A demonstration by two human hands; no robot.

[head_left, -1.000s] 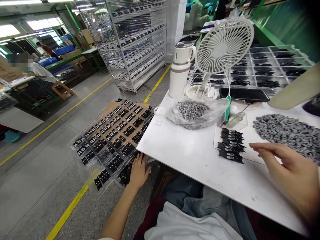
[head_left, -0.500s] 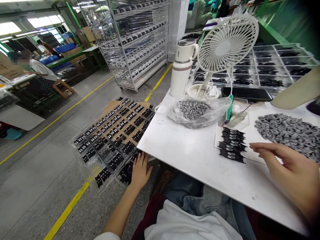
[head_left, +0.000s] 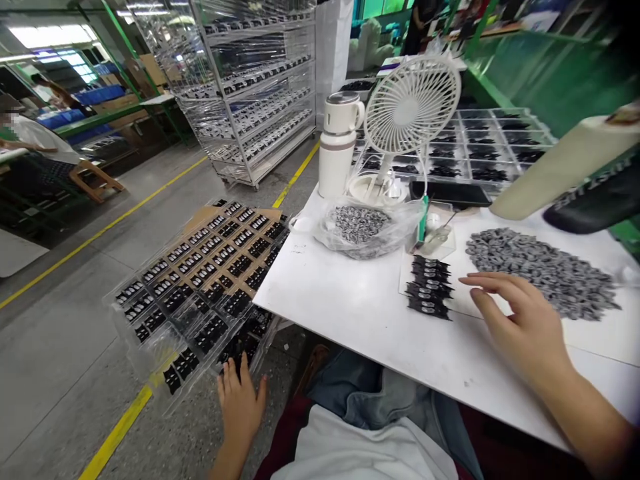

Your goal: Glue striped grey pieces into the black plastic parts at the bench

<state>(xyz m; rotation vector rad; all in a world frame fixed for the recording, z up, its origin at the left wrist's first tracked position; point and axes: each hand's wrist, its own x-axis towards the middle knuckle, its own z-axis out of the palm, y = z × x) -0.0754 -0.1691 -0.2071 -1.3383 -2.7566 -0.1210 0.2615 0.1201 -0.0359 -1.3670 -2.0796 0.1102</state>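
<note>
My left hand (head_left: 241, 401) is below the table's near edge, its fingertips at the near side of a clear plastic tray (head_left: 150, 357) holding rows of small black parts. My right hand (head_left: 523, 327) hovers with curved fingers over a white sheet (head_left: 593, 340) on the white table (head_left: 320, 293). A grey pile of small parts (head_left: 543, 273) lies just beyond those fingers. A short stack of black parts (head_left: 429, 289) lies to the hand's left. Neither hand visibly holds anything.
A plastic bag of grey parts (head_left: 359, 225), a white fan (head_left: 411, 103), a thermos (head_left: 337, 143) and a phone (head_left: 450, 193) stand along the table's far side. Behind them is a compartment tray (head_left: 480, 147). A wire rack (head_left: 250, 93) and a seated co-worker (head_left: 35, 137) are farther left.
The whole view has swung, shifting the table and tray left in the picture. My left hand now sits lower at the tray's near side. My right hand's fingers have spread more.
</note>
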